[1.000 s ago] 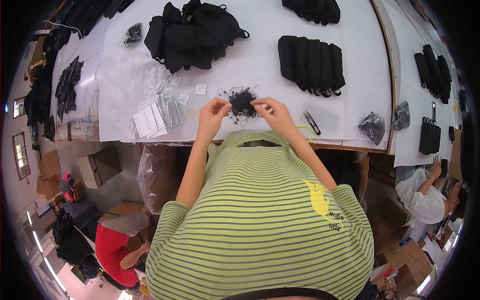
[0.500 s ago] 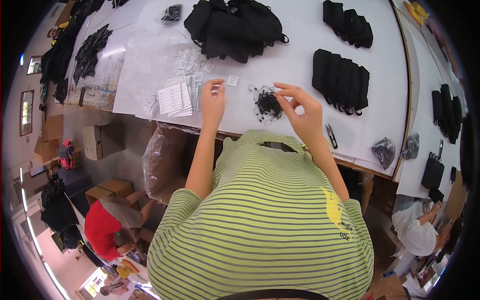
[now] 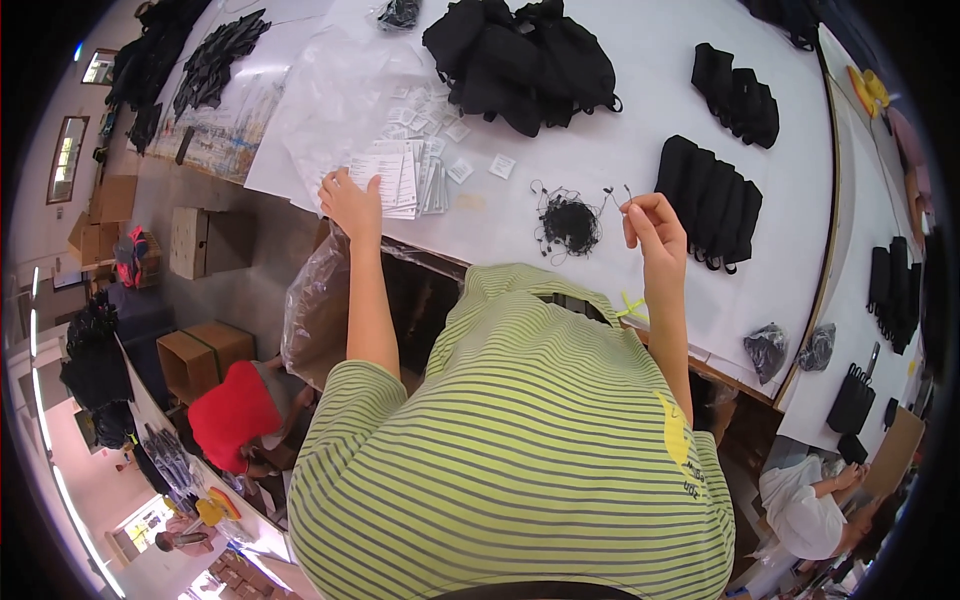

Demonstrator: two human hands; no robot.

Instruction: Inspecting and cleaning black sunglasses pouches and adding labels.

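Observation:
My left hand (image 3: 352,205) is at the left end of a fanned stack of white printed cards (image 3: 400,180), thumb apart from the fingers. Its fingertips reach the stack's edge; I cannot see a card between them. My right hand (image 3: 658,228) pinches a thin black tag string (image 3: 608,192) between thumb and fingers, raised above the table. Left of that hand lies a tangled heap of black tag strings (image 3: 570,224). Small white square labels (image 3: 502,166) are scattered beyond the cards, some close to a clear plastic sheet (image 3: 325,95).
A big pile of black fabric bags (image 3: 520,65) lies at the back. Rows of folded black bags (image 3: 707,200) sit on the right. Black items in clear plastic (image 3: 766,352) rest near the front right corner. Co-workers (image 3: 235,415) are at both sides.
My left hand has moved left to the cards. My right hand has drawn away from the string heap, to the right, with a black tag string. The view has shifted.

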